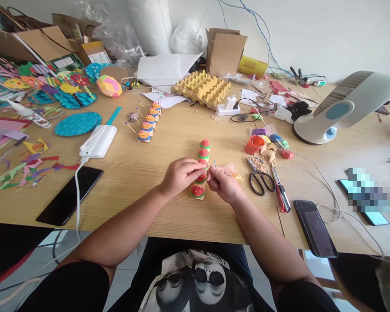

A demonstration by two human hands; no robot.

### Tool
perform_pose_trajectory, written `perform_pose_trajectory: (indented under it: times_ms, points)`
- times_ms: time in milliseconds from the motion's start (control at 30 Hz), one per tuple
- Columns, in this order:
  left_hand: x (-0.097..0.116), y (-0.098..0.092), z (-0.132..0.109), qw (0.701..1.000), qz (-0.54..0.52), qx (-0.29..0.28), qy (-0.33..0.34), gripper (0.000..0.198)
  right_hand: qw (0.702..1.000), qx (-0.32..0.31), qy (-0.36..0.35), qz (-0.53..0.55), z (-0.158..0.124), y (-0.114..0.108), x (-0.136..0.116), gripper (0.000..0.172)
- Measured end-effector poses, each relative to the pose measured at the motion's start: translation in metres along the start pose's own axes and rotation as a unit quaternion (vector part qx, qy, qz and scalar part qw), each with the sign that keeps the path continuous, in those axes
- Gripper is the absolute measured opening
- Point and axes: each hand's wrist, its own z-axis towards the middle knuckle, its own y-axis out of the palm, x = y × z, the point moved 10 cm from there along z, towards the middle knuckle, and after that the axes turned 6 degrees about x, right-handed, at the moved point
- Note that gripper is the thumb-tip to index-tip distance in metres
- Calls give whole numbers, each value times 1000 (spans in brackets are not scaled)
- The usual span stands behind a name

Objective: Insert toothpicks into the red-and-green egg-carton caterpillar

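A red and green caterpillar of egg-carton cups (197,191) lies lengthwise on the wooden table, with a small face on its nearest cup. From the left, my left hand (183,174) reaches over its middle, fingertips pinched together at the cups; what they hold, if anything, is too small to name. Just right of the caterpillar, my right hand (223,181) is closed around a thin stick, whose blue tip (215,164) shows above the fingers. A second caterpillar, blue and orange (144,135), stands farther back on the left with pins sticking out of its side.
Scissors (261,177), a red cutter (282,195) and a red cup (254,145) lie right of my hands. A phone (69,195) and a white power bank (98,141) lie left. Yellow egg trays (201,89) sit behind; a white fan-like device (338,110) stands at right.
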Motion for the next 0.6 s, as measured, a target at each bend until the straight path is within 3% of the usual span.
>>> perform_pose_trajectory:
  times_ms: [600]
  points:
    - [2, -2, 2, 1000, -4, -1, -12, 13, 1000, -1, 4, -9, -2, 3, -1, 53]
